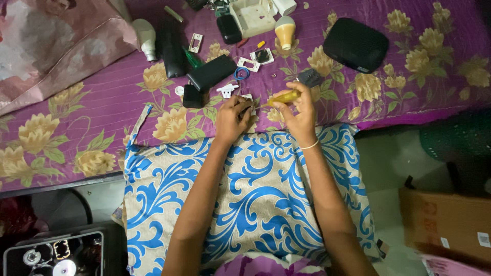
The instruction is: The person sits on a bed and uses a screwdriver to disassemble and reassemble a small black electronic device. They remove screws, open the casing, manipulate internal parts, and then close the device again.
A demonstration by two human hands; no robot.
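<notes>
Covering the bed (92, 110), purple flowered sheet (388, 76); grey floor (383, 174) beside.

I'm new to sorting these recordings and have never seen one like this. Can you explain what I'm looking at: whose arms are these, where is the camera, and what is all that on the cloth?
There is no machine here. The single picture comes from a camera worn on a person's head, looking down at their own bare arms. The right hand grips a yellow-handled screwdriver, its tip pointing at a small white switch part that the left hand steadies. They work at the edge of a purple flowered bedspread. Scattered on it are a light bulb, a black case, a black adapter and more white switch parts. A blue patterned cloth covers the lap.
</notes>
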